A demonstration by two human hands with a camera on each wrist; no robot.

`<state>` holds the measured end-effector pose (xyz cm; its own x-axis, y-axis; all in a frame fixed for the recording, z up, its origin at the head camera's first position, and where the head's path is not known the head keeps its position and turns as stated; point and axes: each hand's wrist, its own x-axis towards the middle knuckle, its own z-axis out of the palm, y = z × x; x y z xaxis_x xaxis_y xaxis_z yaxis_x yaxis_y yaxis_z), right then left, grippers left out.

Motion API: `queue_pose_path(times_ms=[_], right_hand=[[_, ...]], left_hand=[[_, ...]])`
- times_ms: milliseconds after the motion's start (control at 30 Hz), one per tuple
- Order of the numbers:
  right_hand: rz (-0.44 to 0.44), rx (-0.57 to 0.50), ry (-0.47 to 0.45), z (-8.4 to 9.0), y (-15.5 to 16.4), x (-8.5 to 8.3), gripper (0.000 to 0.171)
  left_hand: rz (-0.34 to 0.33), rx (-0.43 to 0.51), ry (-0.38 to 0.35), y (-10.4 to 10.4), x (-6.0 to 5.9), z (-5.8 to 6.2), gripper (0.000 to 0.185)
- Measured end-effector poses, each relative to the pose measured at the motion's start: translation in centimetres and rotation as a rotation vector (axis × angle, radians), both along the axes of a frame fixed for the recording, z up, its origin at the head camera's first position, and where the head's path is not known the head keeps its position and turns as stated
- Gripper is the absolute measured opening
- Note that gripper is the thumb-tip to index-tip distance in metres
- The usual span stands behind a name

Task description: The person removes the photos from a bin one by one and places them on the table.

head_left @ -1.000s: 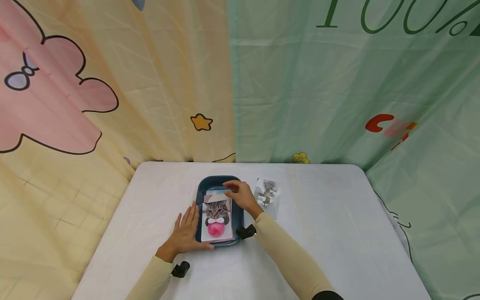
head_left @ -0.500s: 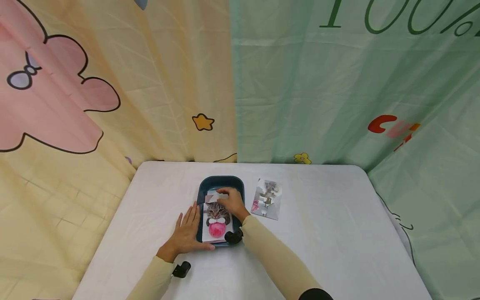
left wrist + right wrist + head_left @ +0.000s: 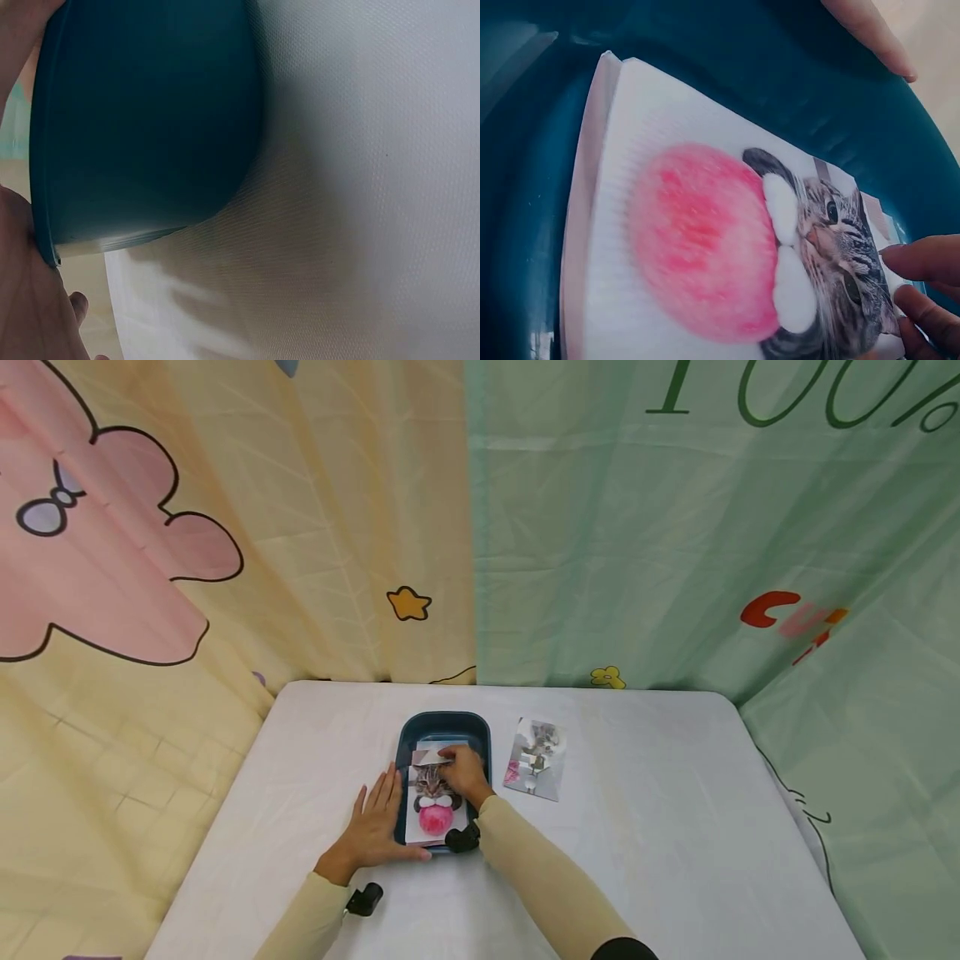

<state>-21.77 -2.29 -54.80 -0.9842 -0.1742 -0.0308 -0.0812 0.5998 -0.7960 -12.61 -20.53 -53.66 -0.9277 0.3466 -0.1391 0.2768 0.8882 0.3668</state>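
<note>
A dark teal tray (image 3: 444,725) sits mid-table and holds a small stack of photo cards. The top card (image 3: 434,797) shows a tabby cat with a pink ball (image 3: 697,244). My right hand (image 3: 463,771) lies over the far end of that card, its fingertips (image 3: 922,262) touching the cat picture near the head. Flat on the table, my left hand (image 3: 372,827) has straight fingers against the tray's left wall (image 3: 142,120), and its thumb runs along the near rim. Whether the right fingers pinch the card's edge is hidden.
Another cat photo (image 3: 535,758) lies loose on the white tablecloth (image 3: 660,827) just right of the tray. Patterned yellow and green curtains (image 3: 480,527) hang close behind the table's far edge and along both sides.
My right hand has drawn back from the tray's far end onto the top card, toward me and slightly left. The left hand has stayed put.
</note>
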Motion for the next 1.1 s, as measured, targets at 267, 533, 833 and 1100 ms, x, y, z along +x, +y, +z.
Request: queue_pose_path(times_ms=[267,533,833,1100], right_hand=[[-0.011,-0.064,-0.054,-0.19,-0.08,0.04,0.03],[-0.027,-0.156,-0.086,-0.23,-0.09,0.1,0.017],[-0.044,-0.183,-0.065,-0.06,0.21,-0.18,0.009],[-0.032,-0.162,0.006,0.17,0.08,-0.21,0.006]], left_hand=[[-0.006,-0.012,-0.012,0.07,-0.02,0.08,0.137],[-0.003,-0.014,-0.012,0.01,-0.02,0.18,0.137],[-0.005,-0.012,-0.001,0.04,-0.08,-0.04,0.136],[0.004,-0.001,-0.013,0.06,-0.02,-0.05,0.137]])
